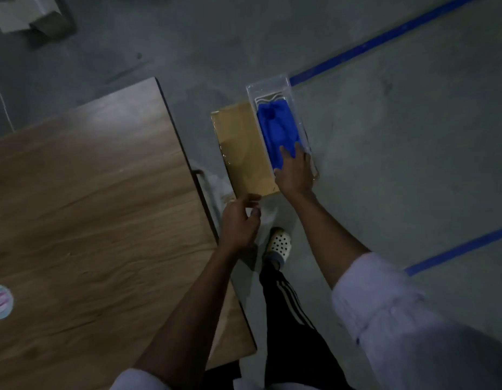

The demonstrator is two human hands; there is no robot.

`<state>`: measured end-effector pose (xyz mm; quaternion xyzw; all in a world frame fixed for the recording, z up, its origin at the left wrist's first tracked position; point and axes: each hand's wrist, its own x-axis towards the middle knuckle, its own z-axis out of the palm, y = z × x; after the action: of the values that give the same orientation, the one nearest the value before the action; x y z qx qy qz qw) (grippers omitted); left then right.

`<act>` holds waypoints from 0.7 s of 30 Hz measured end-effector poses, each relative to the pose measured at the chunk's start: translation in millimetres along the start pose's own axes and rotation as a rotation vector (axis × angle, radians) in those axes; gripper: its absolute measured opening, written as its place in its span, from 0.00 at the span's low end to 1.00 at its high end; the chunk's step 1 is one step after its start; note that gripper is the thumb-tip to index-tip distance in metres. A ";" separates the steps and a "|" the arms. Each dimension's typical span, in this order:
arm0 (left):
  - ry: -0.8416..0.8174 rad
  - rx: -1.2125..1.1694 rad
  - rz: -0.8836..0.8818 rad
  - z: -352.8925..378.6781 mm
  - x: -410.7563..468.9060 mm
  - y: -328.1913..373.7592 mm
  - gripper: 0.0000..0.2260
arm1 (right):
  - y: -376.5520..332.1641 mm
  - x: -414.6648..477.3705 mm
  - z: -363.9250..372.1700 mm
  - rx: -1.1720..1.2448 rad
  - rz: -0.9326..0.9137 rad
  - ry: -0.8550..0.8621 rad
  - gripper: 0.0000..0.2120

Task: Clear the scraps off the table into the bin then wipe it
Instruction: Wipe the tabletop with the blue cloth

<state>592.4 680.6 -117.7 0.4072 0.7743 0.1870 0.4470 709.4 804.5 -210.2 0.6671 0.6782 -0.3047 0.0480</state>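
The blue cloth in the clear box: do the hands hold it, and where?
Not yet gripped: the right hand rests straight fingers on the near end of the blue cloth. The left hand seems empty.

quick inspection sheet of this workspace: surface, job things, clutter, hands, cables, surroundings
surface: wooden table, with a round sticker at its left edge
job's things: blue cloth in a clear tray against a cardboard box on the floor; white bag at the table's end
clutter: nothing seen on the tabletop in view
grippers: right hand rests straight fingers on the cloth; left hand hovers over the bag, fingers curled, grip unclear
cables: thin white cord on the floor, far left
surroundings: grey floor with blue tape lines; boxes top left
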 end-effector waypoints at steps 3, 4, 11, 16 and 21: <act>0.029 -0.059 -0.078 -6.1 5.2 -2.9 0.11 | 5.4 18.6 18.7 -0.103 -0.010 -0.047 0.29; 0.040 -0.069 -0.094 -7.1 5.8 -3.6 0.11 | 8.0 22.3 23.4 -0.129 -0.020 -0.028 0.28; 0.011 -0.188 -0.157 -10.6 4.6 3.6 0.08 | 17.0 45.5 10.3 0.016 -0.110 0.133 0.09; 0.001 -0.395 -0.260 -13.4 1.5 15.2 0.08 | 4.4 16.2 -34.0 0.675 0.135 0.239 0.05; -0.112 -0.727 -0.484 -16.7 -12.4 38.5 0.12 | -17.7 -50.0 -79.4 1.378 0.299 0.058 0.03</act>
<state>599.4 695.0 -77.1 0.0399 0.7058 0.3146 0.6335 725.3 800.0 -116.1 0.6395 0.2330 -0.6369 -0.3620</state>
